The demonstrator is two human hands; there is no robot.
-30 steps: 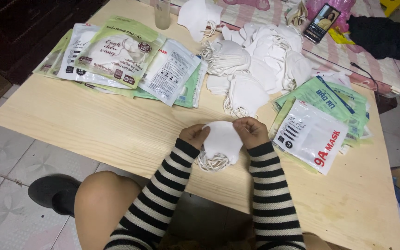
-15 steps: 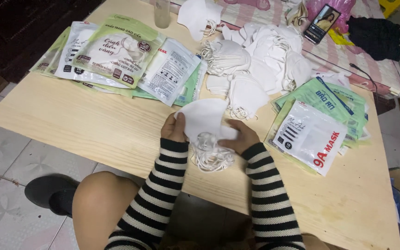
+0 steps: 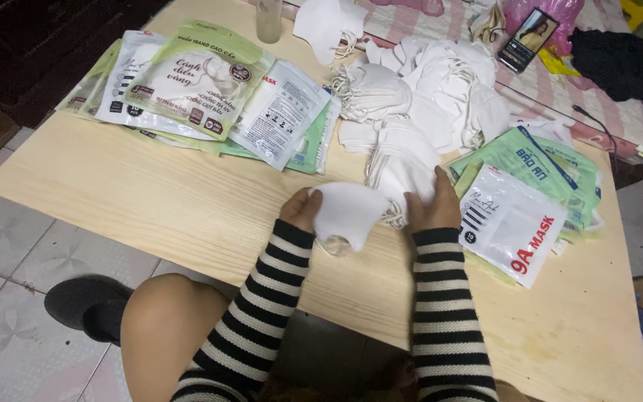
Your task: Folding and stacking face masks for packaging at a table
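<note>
**2 hands, 1 white mask stretched between them**

Both hands are on the same thing: a white cloth face mask [image 3: 347, 214] held just above the near part of the pale wooden table [image 3: 150, 201]. The left hand [image 3: 301, 211] pinches the mask's left edge, fingers curled shut on the fabric. The right hand [image 3: 434, 205] closes on the right end, where the bunched ear loops [image 3: 394, 217] gather, though its fingertips also seem to rest on the small stack of masks [image 3: 403, 164] behind, so how much of its grip is on the mask alone I cannot tell.

The mask's long axis runs left to right, from one hand to the other, with its rounded lower edge drooping toward the person. Neither hand is nearer; each has 1 end.

The cloth looks soft, matte and limp, folding under its own weight. The loops are thin, stringy cord. Beyond lies a loose heap of white masks [image 3: 440, 82], of the same soft cloth. To the left sits a fan of glossy flat pouches [image 3: 195, 82], green and white; to the right, just beside the right hand, a second pile of pouches [image 3: 519, 223], slick and crinkled. A phone [image 3: 530, 39] lies far off on the striped cloth.
</note>
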